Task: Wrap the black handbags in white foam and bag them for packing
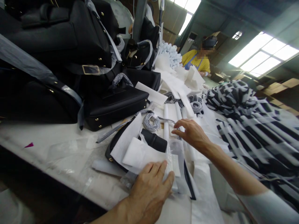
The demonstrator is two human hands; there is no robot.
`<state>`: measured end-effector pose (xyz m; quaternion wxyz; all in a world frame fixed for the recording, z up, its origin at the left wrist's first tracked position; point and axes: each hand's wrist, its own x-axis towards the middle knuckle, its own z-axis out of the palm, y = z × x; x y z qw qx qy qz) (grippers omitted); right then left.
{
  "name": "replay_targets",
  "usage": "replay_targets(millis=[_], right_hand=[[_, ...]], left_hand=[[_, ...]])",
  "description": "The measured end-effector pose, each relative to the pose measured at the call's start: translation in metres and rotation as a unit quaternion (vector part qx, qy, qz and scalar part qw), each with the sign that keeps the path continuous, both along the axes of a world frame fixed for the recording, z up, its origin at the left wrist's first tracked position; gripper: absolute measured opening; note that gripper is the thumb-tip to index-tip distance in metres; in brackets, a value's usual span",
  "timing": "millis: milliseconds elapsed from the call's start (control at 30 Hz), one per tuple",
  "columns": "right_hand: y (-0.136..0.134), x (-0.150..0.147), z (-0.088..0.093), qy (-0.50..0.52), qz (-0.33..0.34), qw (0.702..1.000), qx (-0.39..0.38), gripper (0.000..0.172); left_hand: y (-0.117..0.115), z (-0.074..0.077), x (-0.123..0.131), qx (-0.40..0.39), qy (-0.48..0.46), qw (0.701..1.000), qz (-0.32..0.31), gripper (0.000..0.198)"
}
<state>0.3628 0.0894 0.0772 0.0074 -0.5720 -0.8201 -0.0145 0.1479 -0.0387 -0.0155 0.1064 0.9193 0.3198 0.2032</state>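
My left hand (149,188) lies flat with fingers stretched out on white foam wrapping sheets (137,152) that cover a black bag (154,141) lying on the table. My right hand (191,132) reaches further out, fingers loosely curled over a small clear packet and rolled white foam tubes (166,119). Whether its fingertips pinch something I cannot make out. A coil of grey cord (151,122) lies just left of that hand.
Black handbags (112,105) with gold studs are stacked at the left, some under plastic wrap. Loose white foam pieces (177,84) cover the middle. Black-and-white striped fabric (254,124) is heaped at right. A person in a yellow shirt (198,62) works at the far end.
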Motion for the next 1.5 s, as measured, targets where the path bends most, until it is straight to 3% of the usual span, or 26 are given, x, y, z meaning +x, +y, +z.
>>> replay_targets(millis=[100, 233, 400, 567, 733, 833, 967, 1067, 1133, 1233, 1300, 1367, 1500], right_hand=[[-0.044, -0.007, -0.013, 0.072, -0.007, 0.997, -0.039, 0.020], [-0.080, -0.019, -0.040, 0.022, 0.018, 0.998, -0.055, 0.039], [-0.072, -0.008, -0.055, 0.003, -0.002, 0.998, -0.058, 0.063], [-0.060, 0.002, -0.055, 0.011, -0.006, 0.994, -0.111, 0.059], [-0.091, -0.016, -0.045, 0.164, -0.084, 0.983, -0.013, 0.057], [-0.119, -0.037, -0.042, 0.295, -0.080, 0.951, -0.041, 0.056], [-0.137, -0.052, -0.057, 0.352, -0.074, 0.928, -0.100, 0.058], [-0.137, -0.053, -0.067, 0.337, -0.046, 0.936, -0.088, 0.054], [-0.136, -0.053, -0.067, 0.305, -0.021, 0.950, -0.071, 0.051], [-0.136, -0.056, -0.062, 0.241, 0.008, 0.969, -0.050, 0.049], [-0.137, -0.058, -0.060, 0.208, 0.018, 0.977, -0.036, 0.050], [-0.137, -0.059, -0.059, 0.188, 0.023, 0.982, -0.025, 0.050], [-0.138, -0.048, -0.055, 0.169, 0.032, 0.984, -0.041, 0.050]], left_hand=[[0.001, -0.001, 0.001, 0.010, -0.004, 1.000, 0.003, 0.040], [0.002, 0.001, 0.002, 0.001, 0.003, 1.000, 0.010, 0.041], [0.000, 0.003, 0.002, 0.012, 0.008, 1.000, 0.012, 0.039], [0.000, 0.009, 0.000, 0.010, 0.020, 1.000, 0.008, 0.036], [0.001, 0.015, -0.002, 0.006, 0.018, 1.000, -0.002, 0.036], [-0.001, 0.013, -0.001, 0.001, -0.011, 1.000, 0.005, 0.041], [-0.004, 0.016, -0.007, -0.006, -0.047, 0.999, 0.000, 0.041], [0.001, 0.034, -0.028, 0.033, -0.043, 0.997, -0.050, 0.030], [0.013, 0.050, -0.053, 0.076, -0.055, 0.994, -0.051, 0.020], [0.041, 0.068, -0.098, 0.113, -0.080, 0.989, 0.049, 0.018], [0.059, 0.070, -0.125, 0.082, -0.073, 0.990, 0.088, 0.020], [0.067, 0.064, -0.142, 0.022, -0.058, 0.995, 0.073, 0.023], [0.053, 0.050, -0.143, -0.043, -0.088, 0.992, 0.075, 0.039]])
